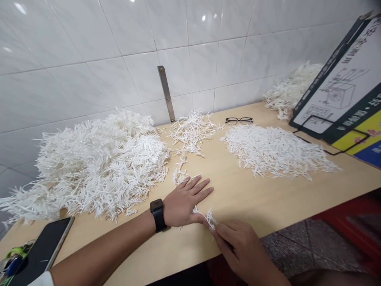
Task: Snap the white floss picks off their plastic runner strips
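Note:
My left hand point(186, 200), with a black watch on its wrist, lies palm down over the table with its fingers spread. Its thumb reaches toward a small white stringy piece point(210, 218), which looks like branching plastic. My right hand point(242, 246) pinches the lower end of that piece between thumb and index finger, near the table's front edge. Part of the piece runs under my left hand, where it is hidden. Beyond my left fingertips a few loose white strands point(179, 174) trail back to a small tangled pile point(193, 131).
A large heap of white strands point(104, 163) stands at left, a flatter pile of short bits point(274, 151) at right. Glasses point(239, 120) lie at the back. A phone point(44, 250) and keys point(13, 260) lie front left. A printed box point(342, 87) leans at right before another pile point(293, 89).

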Available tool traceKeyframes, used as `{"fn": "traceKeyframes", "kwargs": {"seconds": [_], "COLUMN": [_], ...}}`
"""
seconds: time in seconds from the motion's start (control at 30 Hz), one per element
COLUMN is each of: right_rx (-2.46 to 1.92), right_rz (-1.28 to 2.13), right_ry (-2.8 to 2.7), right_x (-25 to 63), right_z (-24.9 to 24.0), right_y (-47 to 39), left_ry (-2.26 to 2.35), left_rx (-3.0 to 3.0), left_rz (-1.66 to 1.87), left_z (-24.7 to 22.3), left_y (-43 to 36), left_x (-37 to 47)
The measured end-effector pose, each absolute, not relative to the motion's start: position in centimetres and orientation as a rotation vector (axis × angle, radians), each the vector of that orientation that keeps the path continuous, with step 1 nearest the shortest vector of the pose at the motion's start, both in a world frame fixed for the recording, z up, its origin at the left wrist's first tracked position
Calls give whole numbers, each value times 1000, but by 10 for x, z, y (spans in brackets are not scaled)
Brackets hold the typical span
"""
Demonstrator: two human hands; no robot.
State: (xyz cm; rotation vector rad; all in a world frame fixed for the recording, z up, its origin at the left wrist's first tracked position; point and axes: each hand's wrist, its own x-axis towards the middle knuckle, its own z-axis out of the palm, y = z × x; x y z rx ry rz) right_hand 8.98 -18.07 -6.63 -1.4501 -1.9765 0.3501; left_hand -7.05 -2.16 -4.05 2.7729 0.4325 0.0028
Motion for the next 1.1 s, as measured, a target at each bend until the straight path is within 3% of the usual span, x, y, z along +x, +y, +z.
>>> {"fn": "traceKeyframes", "kwargs": {"seconds": [0.27,0.6,0.8,0.97,1.1], "right_rx": [-1371,-1847,-2015,-1829,-1780], "right_rz": [256,308,-57,253,122], "right_ry": [-1770,-1622,-1287,-1515,-1756], "right_x": [113,165,168,119,93], "right_z": [-44,-65,-62,-58,-61], "right_y": [-206,-177,-150,-146,-140], "left_ry": [482,525,513,526,523], "left_rx": [2790,2758,2764,2773,2788], "left_rz": [35,-47,30,38,14], "left_z": [-41,-36,-40,-42,-42], "left_y": [-21,-24,-22,-23,-24], "left_x": [-73,-71,-72,-72,-72]}}
